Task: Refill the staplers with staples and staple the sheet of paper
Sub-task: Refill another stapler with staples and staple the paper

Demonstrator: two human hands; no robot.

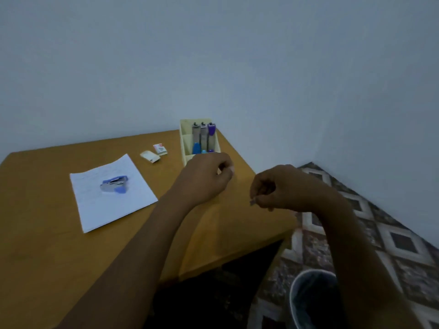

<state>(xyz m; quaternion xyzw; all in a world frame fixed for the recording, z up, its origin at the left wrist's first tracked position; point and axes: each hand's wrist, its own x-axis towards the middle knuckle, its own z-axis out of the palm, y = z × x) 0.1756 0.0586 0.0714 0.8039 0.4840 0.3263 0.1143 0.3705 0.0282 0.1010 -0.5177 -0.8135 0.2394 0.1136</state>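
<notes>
Head view, left to right: on your tabletop (pixel 35 198) lies one sheet of paper (pixel 118 210), flat and turned at an angle, with one blue-purple stapler (pixel 114 184) resting on its upper middle. Past the sheet's far corner sit two small staple boxes, a pale one (pixel 150 156) and a red-and-white one (pixel 160 149), just beside each other. Next comes one cream organiser (pixel 186 138) at the far corner of the tabletop against the wall; three more staplers stand upright in it side by side, one with a blue end (pixel 196 138), one grey in the middle (pixel 203 137), one purple (pixel 211 136). That makes four staplers in all.

Your left hand (pixel 204 179) hovers just in front of the organiser, above the tabletop. Its fingers (pixel 225 170) are curled in with thumb and forefinger close together; you cannot tell from here whether anything sits between them.

Your right hand (pixel 285 188) hangs over the right edge of the tabletop, well apart from the paper. Its thumb and forefinger pinch one short grey strip of staples (pixel 252 202), whose end pokes out to the left.

Below it, on the patterned floor (pixel 392 245), stands one round bin (pixel 294 293)
</notes>
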